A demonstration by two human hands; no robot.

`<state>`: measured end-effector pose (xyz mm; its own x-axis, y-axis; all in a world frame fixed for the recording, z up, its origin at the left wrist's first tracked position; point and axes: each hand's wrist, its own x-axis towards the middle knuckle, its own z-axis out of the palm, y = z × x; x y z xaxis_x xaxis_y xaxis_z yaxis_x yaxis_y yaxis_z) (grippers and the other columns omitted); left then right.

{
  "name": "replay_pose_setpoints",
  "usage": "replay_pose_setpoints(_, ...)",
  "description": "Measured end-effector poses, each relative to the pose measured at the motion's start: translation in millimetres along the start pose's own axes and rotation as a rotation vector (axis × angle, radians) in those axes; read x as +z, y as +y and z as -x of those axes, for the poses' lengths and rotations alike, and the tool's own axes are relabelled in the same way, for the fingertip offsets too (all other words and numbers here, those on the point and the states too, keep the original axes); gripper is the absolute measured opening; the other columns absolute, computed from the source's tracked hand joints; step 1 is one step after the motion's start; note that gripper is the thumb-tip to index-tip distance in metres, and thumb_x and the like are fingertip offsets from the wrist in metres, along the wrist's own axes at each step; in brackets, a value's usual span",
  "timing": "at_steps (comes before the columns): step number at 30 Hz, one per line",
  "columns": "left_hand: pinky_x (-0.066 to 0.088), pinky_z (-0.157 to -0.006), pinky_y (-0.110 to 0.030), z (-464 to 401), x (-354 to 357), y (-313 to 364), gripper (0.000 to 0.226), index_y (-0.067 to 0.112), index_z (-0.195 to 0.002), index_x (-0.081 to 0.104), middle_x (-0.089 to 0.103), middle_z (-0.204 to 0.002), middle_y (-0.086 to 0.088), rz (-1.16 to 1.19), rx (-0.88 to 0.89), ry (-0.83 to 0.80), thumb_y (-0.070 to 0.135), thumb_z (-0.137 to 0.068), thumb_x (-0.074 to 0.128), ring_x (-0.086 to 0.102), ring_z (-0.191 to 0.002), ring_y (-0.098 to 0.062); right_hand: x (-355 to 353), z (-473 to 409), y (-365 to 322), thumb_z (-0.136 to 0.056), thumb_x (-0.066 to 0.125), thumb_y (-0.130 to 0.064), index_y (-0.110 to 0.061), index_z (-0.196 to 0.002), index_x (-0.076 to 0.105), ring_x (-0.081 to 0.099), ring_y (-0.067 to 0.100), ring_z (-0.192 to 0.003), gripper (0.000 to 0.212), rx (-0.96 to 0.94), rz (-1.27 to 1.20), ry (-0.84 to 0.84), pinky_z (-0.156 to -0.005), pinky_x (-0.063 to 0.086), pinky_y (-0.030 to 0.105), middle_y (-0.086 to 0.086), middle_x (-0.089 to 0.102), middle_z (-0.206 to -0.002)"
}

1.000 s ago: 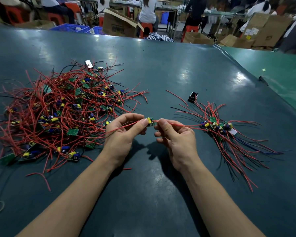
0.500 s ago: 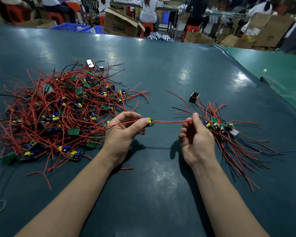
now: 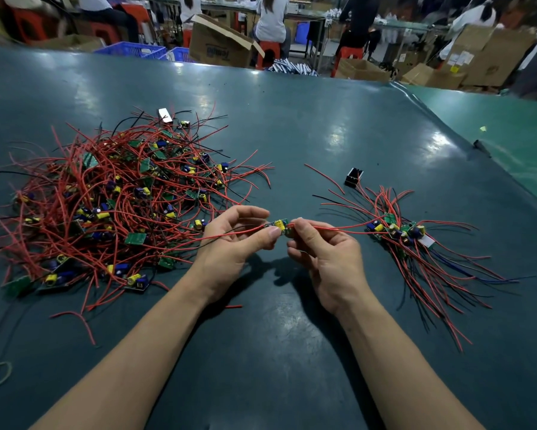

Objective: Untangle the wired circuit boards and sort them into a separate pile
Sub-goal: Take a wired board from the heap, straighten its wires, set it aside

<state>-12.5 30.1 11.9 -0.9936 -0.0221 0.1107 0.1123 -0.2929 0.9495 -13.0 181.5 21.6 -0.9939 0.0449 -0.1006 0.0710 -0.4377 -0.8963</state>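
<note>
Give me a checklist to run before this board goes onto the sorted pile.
1. Board held: ok. The left hand and the right hand both pinch the small circuit board.
2. Board lifted off the table: ok, it casts a shadow below.
3. Wires free of the tangled pile: cannot tell; its red wires run left towards the heap.
4. Sorted pile within reach on the right: ok.
5. Landing spot bare: ok, open table beside that pile.
</note>
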Motion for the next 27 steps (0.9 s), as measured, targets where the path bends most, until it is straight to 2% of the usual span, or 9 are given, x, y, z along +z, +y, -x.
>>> replay_pose_setpoints(3,0.055,-0.070,-0.026,-1,1,1,0.036,0.009,-0.092,0.063,0.069,-0.079,-0.006,0.029,0.003,0.020,0.015,-0.061,0.082,0.065,-0.068,-0.021,-3,-3,-2,-0.075,0.075,-0.017,-0.008,-0.074,0.072,0.059,0.011,-0.049,0.010,-0.039,0.036,0.053,-0.049,0.051,0.019,0.007,0.071,-0.068)
replay_pose_setpoints(6,0.051,-0.057,-0.018,-3,0,5,0.031,0.009,-0.087,0.059,0.068,-0.073,-0.004,0.107,0.002,0.056,0.007,-0.064,0.079,0.064,-0.061,-0.017,-13,-9,-10,-0.086,0.071,-0.014,-0.009,-0.071,0.072,0.056,0.008,-0.046,0.016,-0.095,-0.003,0.186,-0.046,0.049,0.017,0.005,0.070,-0.064)
replay_pose_setpoints(11,0.053,-0.063,-0.024,-4,2,5,0.031,0.009,-0.085,0.055,0.067,-0.071,-0.006,0.210,0.005,0.067,0.002,-0.063,0.075,0.062,-0.060,-0.018,-25,-14,-18,-0.093,0.066,-0.017,-0.007,-0.074,0.069,0.057,0.008,-0.049,0.021,-0.186,-0.147,0.345,-0.044,0.048,0.019,0.002,0.069,-0.065)
replay_pose_setpoints(13,0.053,-0.063,-0.023,-3,4,6,0.027,0.009,-0.085,0.057,0.067,-0.072,-0.006,0.237,0.017,0.081,0.001,-0.065,0.073,0.062,-0.060,-0.016,-27,-14,-20,-0.097,0.060,-0.027,-0.006,-0.082,0.068,0.060,0.010,-0.050,0.027,-0.147,-0.242,0.356,-0.045,0.049,0.020,0.005,0.069,-0.072)
replay_pose_setpoints(15,0.054,-0.063,-0.021,-5,2,8,0.024,0.008,-0.087,0.059,0.069,-0.073,-0.004,0.306,0.031,0.141,0.002,-0.067,0.071,0.064,-0.061,-0.013,-24,-10,-21,-0.093,0.057,-0.044,-0.006,-0.094,0.066,0.064,0.012,-0.053,0.038,-0.052,-0.238,0.266,-0.046,0.050,0.020,0.005,0.070,-0.079)
replay_pose_setpoints(17,0.055,-0.063,-0.021,-4,1,10,0.023,0.008,-0.088,0.062,0.071,-0.072,-0.003,0.329,0.029,0.165,0.005,-0.067,0.071,0.065,-0.061,-0.011,-16,-3,-15,-0.077,0.061,-0.055,-0.008,-0.096,0.065,0.062,0.012,-0.051,0.051,0.046,-0.065,0.039,-0.042,0.049,0.021,0.002,0.069,-0.074)
replay_pose_setpoints(20,0.053,-0.059,-0.020,2,4,10,0.020,0.011,-0.077,0.072,0.070,-0.070,-0.005,0.156,-0.004,0.016,0.016,-0.058,0.080,0.061,-0.058,-0.015,0,10,-4,-0.067,0.069,-0.052,-0.011,-0.087,0.069,0.058,0.014,-0.049,0.046,0.119,0.213,-0.297,-0.039,0.048,0.022,0.004,0.065,-0.069)
replay_pose_setpoints(22,0.052,-0.058,-0.021,6,7,10,0.023,0.012,-0.074,0.076,0.070,-0.070,-0.008,0.074,-0.038,-0.048,0.022,-0.056,0.083,0.060,-0.059,-0.018,0,13,-2,-0.072,0.069,-0.049,-0.016,-0.080,0.072,0.057,0.017,-0.049,0.034,0.096,0.254,-0.337,-0.039,0.045,0.022,0.003,0.063,-0.068)
replay_pose_setpoints(27,0.052,-0.053,-0.024,5,7,11,0.019,0.006,-0.082,0.078,0.071,-0.073,-0.010,0.130,-0.046,-0.003,0.021,-0.071,0.073,0.060,-0.053,-0.016,-1,13,-6,-0.082,0.065,-0.043,-0.021,-0.069,0.073,0.054,0.015,-0.047,0.027,0.013,0.261,-0.274,-0.039,0.042,0.021,0.000,0.062,-0.063)
